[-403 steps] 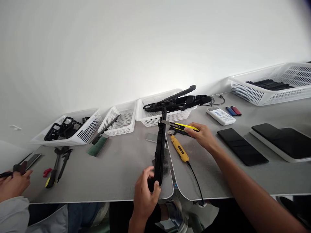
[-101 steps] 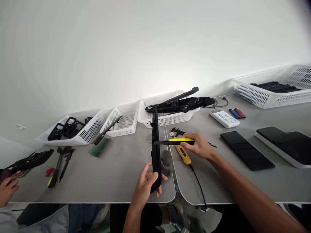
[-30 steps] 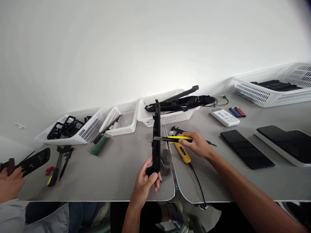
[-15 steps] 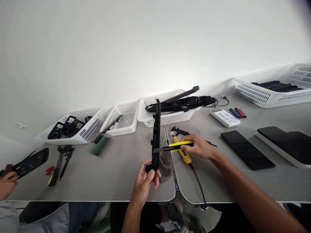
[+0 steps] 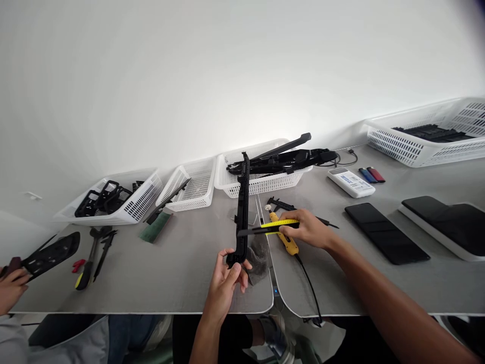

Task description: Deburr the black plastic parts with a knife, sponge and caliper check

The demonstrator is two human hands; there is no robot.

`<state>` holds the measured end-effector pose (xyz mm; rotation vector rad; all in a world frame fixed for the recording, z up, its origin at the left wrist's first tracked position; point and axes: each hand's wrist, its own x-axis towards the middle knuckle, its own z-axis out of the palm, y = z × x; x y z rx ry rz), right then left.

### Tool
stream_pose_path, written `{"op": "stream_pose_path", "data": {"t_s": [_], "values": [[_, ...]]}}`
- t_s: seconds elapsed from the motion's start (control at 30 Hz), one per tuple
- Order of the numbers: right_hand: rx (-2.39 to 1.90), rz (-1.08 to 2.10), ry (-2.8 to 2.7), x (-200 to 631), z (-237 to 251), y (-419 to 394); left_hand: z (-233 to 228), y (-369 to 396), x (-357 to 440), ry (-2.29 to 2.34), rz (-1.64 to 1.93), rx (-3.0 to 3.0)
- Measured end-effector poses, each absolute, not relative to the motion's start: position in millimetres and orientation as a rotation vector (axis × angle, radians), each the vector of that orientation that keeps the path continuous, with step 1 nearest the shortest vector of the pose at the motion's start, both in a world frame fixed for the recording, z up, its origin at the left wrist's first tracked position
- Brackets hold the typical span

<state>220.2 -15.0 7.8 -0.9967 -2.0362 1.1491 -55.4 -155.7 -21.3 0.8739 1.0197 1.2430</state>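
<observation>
Long narrow black plastic frame strip (image 5: pixel 242 207) held at its near end by left hand (image 5: pixel 226 283), fingers clenched round it; far end raised toward middle white perforated plastic basket (image 5: pixel 261 184). Yellow-and-black utility knife (image 5: pixel 271 227) gripped in right hand (image 5: pixel 308 230), blade tip touching right edge of strip near its lower half. Grey wad of steel wool (image 5: pixel 259 255) just right of strip's near end, on grey tabletop (image 5: pixel 170 273). Yellow corded tool (image 5: pixel 285 242) lying right of strip, partly under right hand. Far left of strip: another person's hand (image 5: pixel 11 296) holding a flat black part (image 5: pixel 51 253).
</observation>
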Motion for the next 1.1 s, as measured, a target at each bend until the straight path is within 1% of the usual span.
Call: {"op": "stream_pose_path", "data": {"t_s": [0.07, 0.23, 0.4, 0.77, 0.97, 1.1], "values": [[-0.99, 1.132, -2.022, 221.8, 8.7, -14.3, -20.9, -155.6, -55.5, 1.023, 1.239, 0.883], [-0.942, 1.302, -2.109, 219.9, 10.1, -16.3, -20.3, -155.0, -54.8, 1.027, 1.245, 0.881], [-0.948, 1.261, -2.031, 222.8, 11.0, -15.0, -21.6, -155.6, -54.5, 1.05, 1.25, 0.881], [-0.886, 1.387, -2.111, 226.9, 16.2, -15.1, -27.8, -155.7, -55.0, 1.126, 1.248, 0.956], [-0.921, 1.355, -2.089, 226.1, 16.4, -16.5, -26.6, -155.3, -55.0, 1.155, 1.245, 0.965], [-0.903, 1.342, -2.174, 219.7, 13.6, -18.6, -26.6, -154.9, -55.2, 1.192, 1.223, 0.983]]}}
